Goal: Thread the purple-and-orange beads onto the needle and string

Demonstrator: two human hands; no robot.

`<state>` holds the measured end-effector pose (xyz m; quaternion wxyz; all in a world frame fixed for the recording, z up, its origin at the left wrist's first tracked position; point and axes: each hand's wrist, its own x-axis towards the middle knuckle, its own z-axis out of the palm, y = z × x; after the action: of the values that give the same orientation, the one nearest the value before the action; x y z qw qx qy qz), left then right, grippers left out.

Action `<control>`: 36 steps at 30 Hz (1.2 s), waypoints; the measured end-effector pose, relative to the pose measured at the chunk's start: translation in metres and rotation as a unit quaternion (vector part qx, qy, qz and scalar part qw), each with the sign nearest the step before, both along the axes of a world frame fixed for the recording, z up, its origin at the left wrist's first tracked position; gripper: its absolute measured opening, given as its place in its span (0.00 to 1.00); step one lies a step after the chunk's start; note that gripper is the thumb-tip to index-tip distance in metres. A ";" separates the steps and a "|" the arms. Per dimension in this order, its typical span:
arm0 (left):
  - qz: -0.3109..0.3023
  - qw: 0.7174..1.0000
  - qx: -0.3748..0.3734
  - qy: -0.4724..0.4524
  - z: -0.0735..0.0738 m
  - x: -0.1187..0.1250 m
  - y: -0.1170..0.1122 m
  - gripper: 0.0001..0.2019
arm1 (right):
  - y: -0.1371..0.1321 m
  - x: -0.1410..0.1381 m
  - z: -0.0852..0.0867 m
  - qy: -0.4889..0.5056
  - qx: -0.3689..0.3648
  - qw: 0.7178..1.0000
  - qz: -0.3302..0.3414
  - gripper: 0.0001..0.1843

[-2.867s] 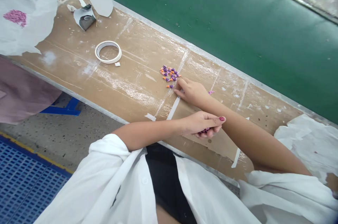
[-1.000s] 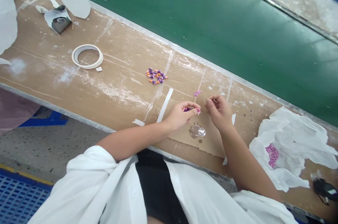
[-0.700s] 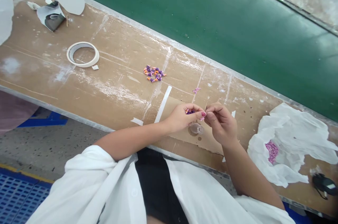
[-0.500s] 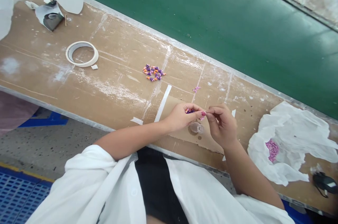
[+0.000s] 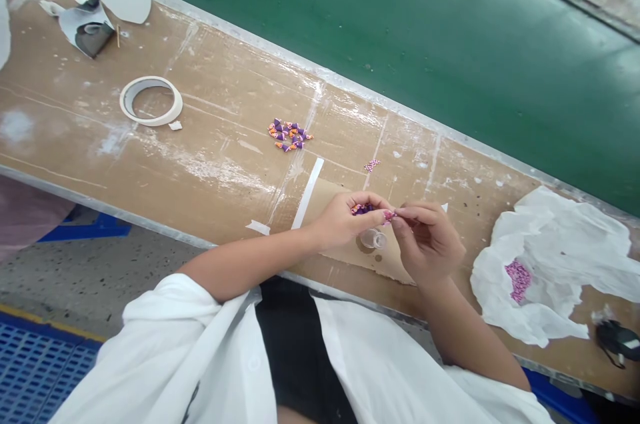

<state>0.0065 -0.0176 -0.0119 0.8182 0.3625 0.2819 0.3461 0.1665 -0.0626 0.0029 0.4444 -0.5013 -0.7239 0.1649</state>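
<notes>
My left hand (image 5: 345,219) is curled round several small purple and orange pieces (image 5: 361,209) that show between its fingers. My right hand (image 5: 427,242) meets it fingertip to fingertip, pinching something tiny that I cannot make out. Just below the two hands a small clear cap (image 5: 373,238) lies on the brown cardboard-covered bench (image 5: 225,144). A loose cluster of the same purple and orange pieces (image 5: 289,135) lies on the bench farther up and to the left. A tiny pink bit (image 5: 371,165) lies above my hands.
A roll of white tape (image 5: 151,99) lies at left. White crumpled paper (image 5: 555,264) with a heap of pink beads (image 5: 518,279) sits at right, a black object (image 5: 617,339) beyond it. A green conveyor belt (image 5: 400,31) runs behind the bench. A grey-and-white scrap (image 5: 85,27) lies far left.
My right hand drew back from the cluster of pieces to the bench's front. My left hand turned palm up. Both hands then closed together, fingertips touching over the clear cap.
</notes>
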 end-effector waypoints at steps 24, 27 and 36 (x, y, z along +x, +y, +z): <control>-0.052 0.998 -0.042 0.008 0.007 -0.003 0.000 0.27 | 0.006 0.012 0.007 -0.031 -0.067 0.994 0.078 0.09; -0.032 0.999 -0.006 0.036 0.005 -0.003 0.000 0.26 | 0.006 0.011 0.010 -0.168 0.037 0.983 0.061 0.11; -0.037 0.996 0.063 0.042 0.006 -0.003 -0.001 0.19 | -0.005 0.003 0.014 -0.137 0.043 0.990 0.014 0.11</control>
<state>0.0031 -0.0182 -0.0058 0.7936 0.4377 0.2797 0.3169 0.1698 -0.0674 0.0170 0.3599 -0.4897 -0.7912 0.0692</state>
